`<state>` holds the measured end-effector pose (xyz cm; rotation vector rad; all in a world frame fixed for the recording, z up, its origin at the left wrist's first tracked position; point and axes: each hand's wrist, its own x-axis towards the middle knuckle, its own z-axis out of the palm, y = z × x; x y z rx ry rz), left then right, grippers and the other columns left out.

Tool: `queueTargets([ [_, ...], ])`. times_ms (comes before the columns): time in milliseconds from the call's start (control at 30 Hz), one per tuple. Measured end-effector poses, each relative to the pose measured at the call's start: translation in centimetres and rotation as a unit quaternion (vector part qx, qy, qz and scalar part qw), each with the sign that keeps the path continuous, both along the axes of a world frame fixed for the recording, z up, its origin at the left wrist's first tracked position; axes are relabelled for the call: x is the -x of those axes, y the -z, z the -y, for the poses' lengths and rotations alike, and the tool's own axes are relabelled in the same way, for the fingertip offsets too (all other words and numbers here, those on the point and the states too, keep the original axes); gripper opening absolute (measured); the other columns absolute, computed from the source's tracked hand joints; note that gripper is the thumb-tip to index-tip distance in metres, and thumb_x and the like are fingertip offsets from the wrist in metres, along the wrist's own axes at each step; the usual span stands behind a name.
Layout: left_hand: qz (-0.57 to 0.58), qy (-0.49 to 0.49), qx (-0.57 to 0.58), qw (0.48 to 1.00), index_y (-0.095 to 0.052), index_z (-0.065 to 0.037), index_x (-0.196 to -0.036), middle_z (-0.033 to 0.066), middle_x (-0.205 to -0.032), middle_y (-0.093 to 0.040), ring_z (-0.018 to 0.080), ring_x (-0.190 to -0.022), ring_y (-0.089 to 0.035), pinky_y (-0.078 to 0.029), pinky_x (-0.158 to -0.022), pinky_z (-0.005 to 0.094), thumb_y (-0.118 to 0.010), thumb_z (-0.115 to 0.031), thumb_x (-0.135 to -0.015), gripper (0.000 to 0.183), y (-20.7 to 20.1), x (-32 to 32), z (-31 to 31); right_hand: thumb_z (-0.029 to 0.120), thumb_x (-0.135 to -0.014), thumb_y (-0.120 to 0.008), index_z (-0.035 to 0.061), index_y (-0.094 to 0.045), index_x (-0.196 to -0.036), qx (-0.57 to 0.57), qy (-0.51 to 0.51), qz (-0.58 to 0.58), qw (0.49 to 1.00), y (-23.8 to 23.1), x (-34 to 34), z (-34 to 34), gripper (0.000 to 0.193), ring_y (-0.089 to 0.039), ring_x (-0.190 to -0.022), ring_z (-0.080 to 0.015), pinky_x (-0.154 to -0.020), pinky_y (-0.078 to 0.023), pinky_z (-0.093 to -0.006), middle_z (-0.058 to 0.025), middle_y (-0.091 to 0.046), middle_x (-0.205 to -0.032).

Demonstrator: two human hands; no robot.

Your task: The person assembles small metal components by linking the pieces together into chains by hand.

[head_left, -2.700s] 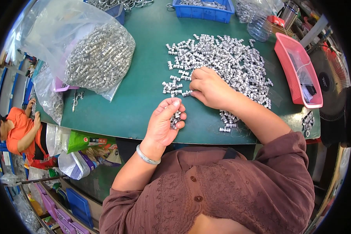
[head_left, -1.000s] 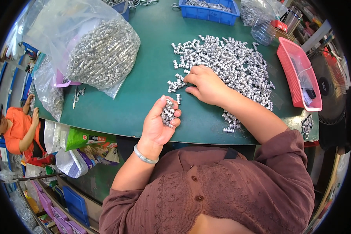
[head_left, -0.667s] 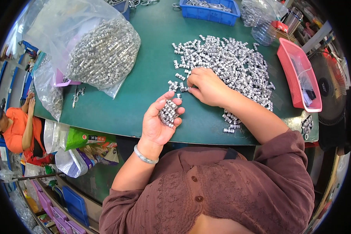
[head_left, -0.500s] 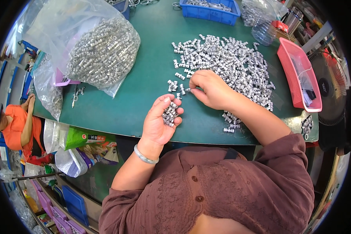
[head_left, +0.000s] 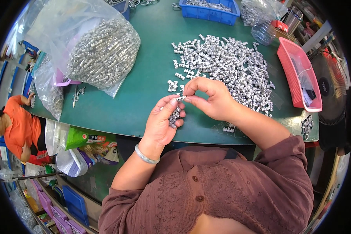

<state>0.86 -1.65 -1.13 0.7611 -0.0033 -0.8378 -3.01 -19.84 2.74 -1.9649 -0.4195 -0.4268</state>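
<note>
Several small silvery metal fittings (head_left: 174,117) lie in the curled palm of my left hand (head_left: 161,121). Its thumb and fingertips meet one more short ribbed metal fitting (head_left: 180,99), which my right hand (head_left: 211,97) pinches between thumb and forefinger. The two hands almost touch, just above the table near its front edge. Beyond and to the right of them spreads a large loose heap of the same fittings (head_left: 230,58). A few stray fittings (head_left: 172,85) lie just past my left fingertips, and a few more (head_left: 229,128) lie under my right forearm.
At the left on the green table (head_left: 152,50) stands a big clear bag of metal parts (head_left: 103,54). A blue bin (head_left: 210,13) sits at the back, a pink basket (head_left: 296,74) at the right. A co-worker in orange (head_left: 21,123) is at the far left.
My right hand has come left and slightly nearer, bringing a fitting from beside the heap to my left fingertips. The left hand has barely moved. The co-worker has shifted an arm.
</note>
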Motion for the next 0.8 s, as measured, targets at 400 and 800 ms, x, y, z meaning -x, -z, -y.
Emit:
queueTargets([
  [400, -0.075, 0.018, 0.094, 0.993, -0.054, -0.01, -0.097, 0.0046, -0.088, -0.053, 0.0153, -0.074, -0.049, -0.04, -0.05, 0.0212, -0.052, -0.021, -0.092, 0.013, 0.3, -0.6, -0.8, 0.006, -0.078, -0.062, 0.0038, -0.058, -0.102, 0.237, 0.069, -0.002, 0.969, 2.0, -2.2, 0.9, 0.025, -0.056, -0.089, -0.0307, -0.077, -0.046, -0.0376, -0.0126, -0.056, -0.094],
  [800, -0.088, 0.002, 0.108, 0.99, -0.057, -0.008, -0.103, 0.0087, -0.095, -0.06, 0.0218, -0.08, -0.058, -0.047, -0.054, 0.0268, -0.053, -0.02, -0.089, 0.019, -0.1, -0.8, -1.0, 0.012, -0.075, -0.067, 0.0028, -0.057, -0.105, 0.325, 0.061, -0.041, 0.943, 1.6, -2.5, 0.9, 0.033, -0.057, -0.086, -0.0268, -0.078, -0.045, -0.0364, -0.012, -0.058, -0.089],
])
